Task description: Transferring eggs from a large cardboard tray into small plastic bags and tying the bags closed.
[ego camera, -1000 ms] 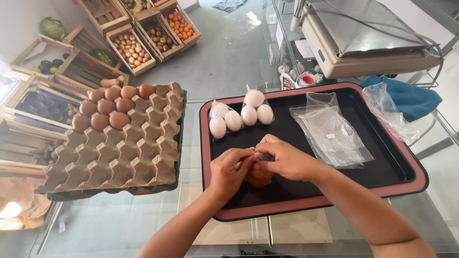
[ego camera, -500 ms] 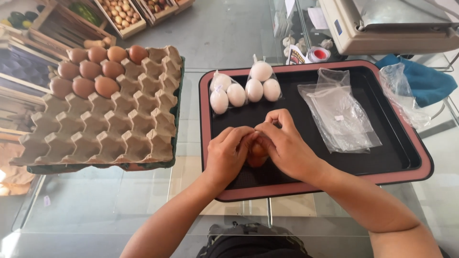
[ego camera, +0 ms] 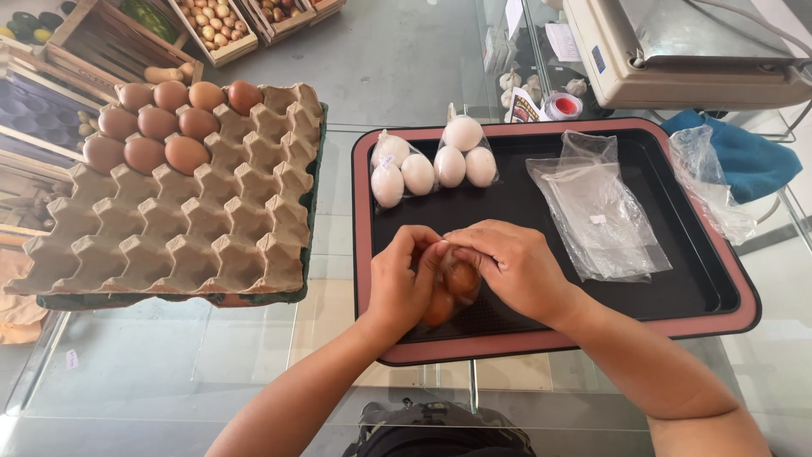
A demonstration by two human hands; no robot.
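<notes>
My left hand [ego camera: 402, 283] and my right hand [ego camera: 512, 264] both grip a small clear plastic bag of brown eggs [ego camera: 451, 290] over the front left of a black tray with a pink rim [ego camera: 558, 342]. The fingers of both hands pinch the bag's top. Two clear bags of white eggs [ego camera: 404, 173] [ego camera: 465, 155] lie at the tray's far left. A cardboard egg carton [ego camera: 194, 211] sits left of the tray, with several brown eggs [ego camera: 156, 127] in its far corner.
Empty clear plastic bags [ego camera: 596, 207] lie on the tray's right half, another bag [ego camera: 710, 182] beside a blue cloth [ego camera: 744, 156]. A weighing scale [ego camera: 677, 51] stands at the back right. Wooden crates of produce [ego camera: 203, 25] sit on the floor beyond the glass table [ego camera: 169, 372].
Both hands stay on the bag of brown eggs; fingers have shifted at its top. The camera view moved slightly down and closer.
</notes>
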